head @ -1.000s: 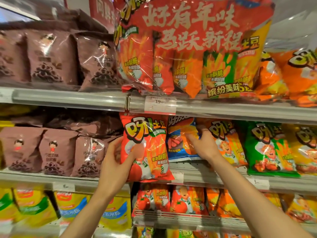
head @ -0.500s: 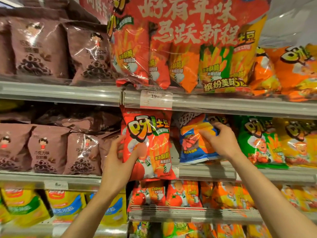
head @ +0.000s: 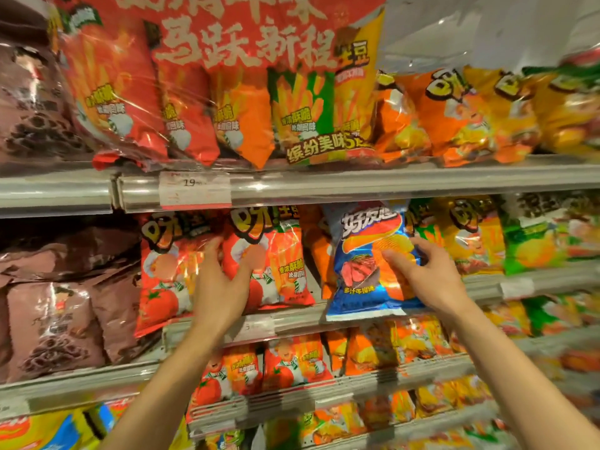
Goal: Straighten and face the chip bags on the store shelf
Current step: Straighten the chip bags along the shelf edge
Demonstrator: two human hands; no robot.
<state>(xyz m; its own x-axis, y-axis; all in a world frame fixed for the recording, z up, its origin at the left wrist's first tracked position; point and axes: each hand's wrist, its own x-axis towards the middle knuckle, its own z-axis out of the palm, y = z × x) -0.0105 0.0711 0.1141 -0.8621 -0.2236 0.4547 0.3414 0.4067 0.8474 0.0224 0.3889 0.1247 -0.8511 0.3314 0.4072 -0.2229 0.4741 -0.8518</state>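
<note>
Two hands work: left hand (head: 224,284) pinches the glossy red foil chip bag (head: 269,261); right of it, right hand (head: 428,274) grips the tilted blue foil chip bag (head: 367,264), which could slide off the shelf.

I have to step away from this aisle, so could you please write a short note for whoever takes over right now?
Left hand: grips the edge of a red chip bag on the middle shelf.
Right hand: holds the blue chip bag, which is tilted and overhangs the shelf edge.
Done: both red bags face forward.
Left: probably stand the blue bag straight, then face the orange bags to its right.
</note>
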